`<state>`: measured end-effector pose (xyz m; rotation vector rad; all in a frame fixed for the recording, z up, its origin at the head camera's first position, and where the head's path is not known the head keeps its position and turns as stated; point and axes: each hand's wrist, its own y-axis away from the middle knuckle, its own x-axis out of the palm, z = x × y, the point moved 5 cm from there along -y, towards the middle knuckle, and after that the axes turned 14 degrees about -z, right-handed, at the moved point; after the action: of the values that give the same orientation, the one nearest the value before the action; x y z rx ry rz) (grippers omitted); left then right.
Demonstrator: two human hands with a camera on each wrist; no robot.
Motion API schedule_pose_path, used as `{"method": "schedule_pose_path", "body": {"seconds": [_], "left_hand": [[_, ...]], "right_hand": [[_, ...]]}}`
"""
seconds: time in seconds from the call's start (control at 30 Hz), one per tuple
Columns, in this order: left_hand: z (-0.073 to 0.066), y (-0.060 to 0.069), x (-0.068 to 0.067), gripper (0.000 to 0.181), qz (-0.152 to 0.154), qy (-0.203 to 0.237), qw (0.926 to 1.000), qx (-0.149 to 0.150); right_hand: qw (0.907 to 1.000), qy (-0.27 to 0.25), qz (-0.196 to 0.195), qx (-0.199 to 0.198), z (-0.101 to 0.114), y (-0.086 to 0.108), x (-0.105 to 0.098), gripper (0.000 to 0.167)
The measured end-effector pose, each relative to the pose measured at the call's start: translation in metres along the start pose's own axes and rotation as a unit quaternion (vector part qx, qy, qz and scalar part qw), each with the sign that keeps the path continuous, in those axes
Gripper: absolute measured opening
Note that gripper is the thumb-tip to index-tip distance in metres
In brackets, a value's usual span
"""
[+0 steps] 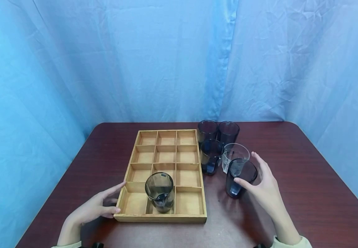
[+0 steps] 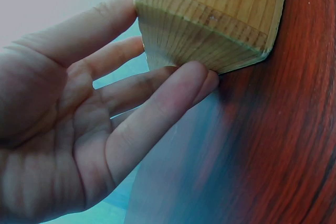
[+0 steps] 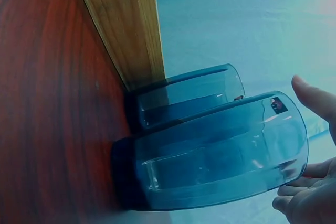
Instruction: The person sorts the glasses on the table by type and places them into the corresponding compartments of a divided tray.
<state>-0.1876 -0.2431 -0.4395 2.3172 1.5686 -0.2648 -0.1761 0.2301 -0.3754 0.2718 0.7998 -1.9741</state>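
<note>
Dark red table (image 1: 306, 196). Wooden tray (image 1: 160, 218) on it, gridded, likely to stop glasses knocking. Left hand (image 1: 89, 208): fingers loosely extended, touching tray's left side, probably steadying it. Right hand (image 1: 267, 191): thumb and fingers spread around near dark glass (image 1: 242, 171), right of tray; no firm grip visible. Smoky glass (image 1: 159, 189) sits in front-middle compartment (image 1: 150, 208). Three dark glasses (image 1: 211, 156), one clear glass (image 1: 235, 148) bunched behind near one. Near one's label (image 3: 278, 105): unreadable.

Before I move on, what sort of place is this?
Probably a staged, curtained-off tabletop workspace: blue curtains hang behind and on both sides, and the dark red table carries a compartmented wooden tray and glasses.
</note>
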Motion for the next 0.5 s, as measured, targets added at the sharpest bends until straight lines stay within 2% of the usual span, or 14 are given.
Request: {"method": "schedule_pose_path", "body": {"seconds": [0.23,0.5], "left_hand": [[0.001,0.0,0.0,0.084,-0.003,0.0,1.0,-0.006],[0.0,0.001,0.001,0.085,-0.004,-0.006,0.9999,-0.014]], "right_hand": [[0.9982,-0.038,0.027,0.038,-0.007,0.003,0.004,0.095],[0.9909,-0.09,0.062,0.079,-0.017,0.003,0.008,0.093]]}}
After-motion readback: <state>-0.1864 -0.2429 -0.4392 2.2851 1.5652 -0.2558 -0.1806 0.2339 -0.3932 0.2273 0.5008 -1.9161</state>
